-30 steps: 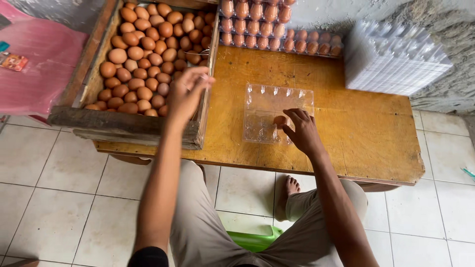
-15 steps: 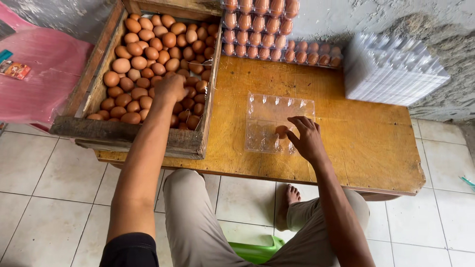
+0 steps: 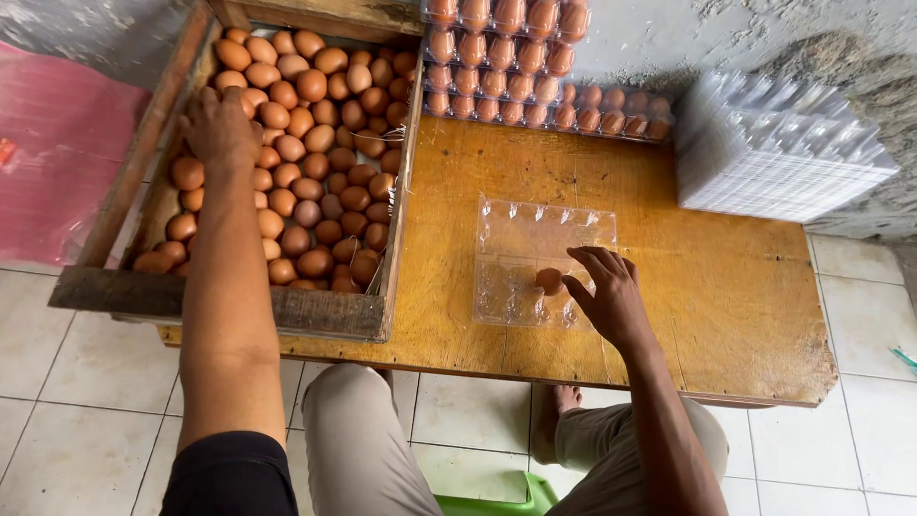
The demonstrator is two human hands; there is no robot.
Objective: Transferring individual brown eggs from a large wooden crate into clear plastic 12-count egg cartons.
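The left hand point(image 3: 222, 129) lies curled, perhaps gripping, on the crate's eggs point(image 3: 315, 172), which could crack; the right hand point(image 3: 607, 296), fingers loosely open, could tip the egg point(image 3: 548, 280) in the light tray point(image 3: 540, 258).

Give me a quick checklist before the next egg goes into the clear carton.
1. Clear carton open and flat on the wooden table: ok.
2. Right hand steadying the carton beside the one egg already in it: ok.
3. Empty cups left in the carton: ok.
4. Left hand on the eggs in the wooden crate: ok.
5. An egg actually gripped by the left hand: cannot tell.
6. Eggs free of cracks: cannot tell.
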